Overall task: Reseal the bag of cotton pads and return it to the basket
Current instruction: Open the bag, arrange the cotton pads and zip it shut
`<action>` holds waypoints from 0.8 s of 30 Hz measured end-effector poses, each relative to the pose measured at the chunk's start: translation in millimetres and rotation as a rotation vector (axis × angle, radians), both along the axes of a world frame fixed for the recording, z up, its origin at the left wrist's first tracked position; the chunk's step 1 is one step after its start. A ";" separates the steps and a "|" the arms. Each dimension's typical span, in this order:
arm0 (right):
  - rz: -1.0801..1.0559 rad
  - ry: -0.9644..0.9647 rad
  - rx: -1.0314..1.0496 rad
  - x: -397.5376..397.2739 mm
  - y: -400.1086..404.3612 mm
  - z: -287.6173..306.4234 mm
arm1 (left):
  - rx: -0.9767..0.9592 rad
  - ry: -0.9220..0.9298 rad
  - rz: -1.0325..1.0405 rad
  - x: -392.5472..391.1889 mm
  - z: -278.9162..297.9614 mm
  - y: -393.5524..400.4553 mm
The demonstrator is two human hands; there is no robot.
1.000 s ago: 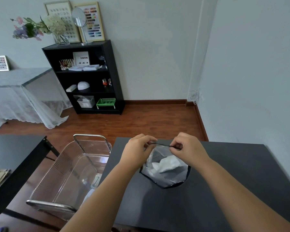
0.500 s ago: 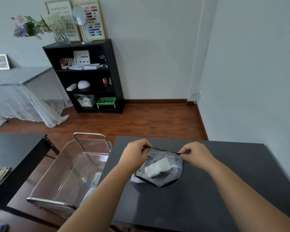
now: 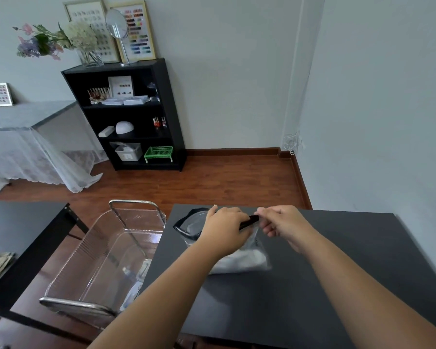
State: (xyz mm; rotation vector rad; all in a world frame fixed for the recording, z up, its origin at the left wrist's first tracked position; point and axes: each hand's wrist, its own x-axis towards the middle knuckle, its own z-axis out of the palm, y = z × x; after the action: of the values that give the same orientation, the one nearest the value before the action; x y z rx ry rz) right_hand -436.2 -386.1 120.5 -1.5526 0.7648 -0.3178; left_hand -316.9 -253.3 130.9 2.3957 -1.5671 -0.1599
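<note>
The clear bag of cotton pads [image 3: 247, 258] with a black zip edge lies on the dark table [image 3: 337, 273], white pads showing through its lower part. My left hand [image 3: 224, 227] and my right hand [image 3: 280, 222] both pinch the black zip strip at the bag's top, close together near its right end. The left part of the black rim curls out beyond my left hand. The clear plastic basket [image 3: 106, 250] with metal handles stands to the left of the table, below its edge, with a few items on its bottom.
A second black table [image 3: 23, 227] stands at the left with papers on it. A black shelf unit [image 3: 126, 114] stands against the far wall, and a lace-covered table [image 3: 23, 137] is at the far left. The wall is close on the right.
The bag has been laid flatter with its zip edge turned away from me. My hands, apart at the bag's two corners half a second ago, have come together on the zip strip.
</note>
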 end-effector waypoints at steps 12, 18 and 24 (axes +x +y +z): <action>0.075 0.082 -0.286 -17.7 0.3 -44.7 | -0.379 0.628 0.136 37.3 25.2 11.3; 0.015 0.014 -0.189 -24.6 0.0 -53.3 | -0.552 0.727 0.197 49.1 41.2 14.0; 0.045 0.013 -0.171 -29.6 0.4 -55.6 | -0.535 0.715 0.158 48.5 39.4 14.0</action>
State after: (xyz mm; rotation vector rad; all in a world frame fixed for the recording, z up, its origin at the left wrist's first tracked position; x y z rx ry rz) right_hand -465.9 -385.7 64.9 -1.7324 0.7266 -0.3471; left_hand -268.4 -239.3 170.3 1.7467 -0.9337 -0.4426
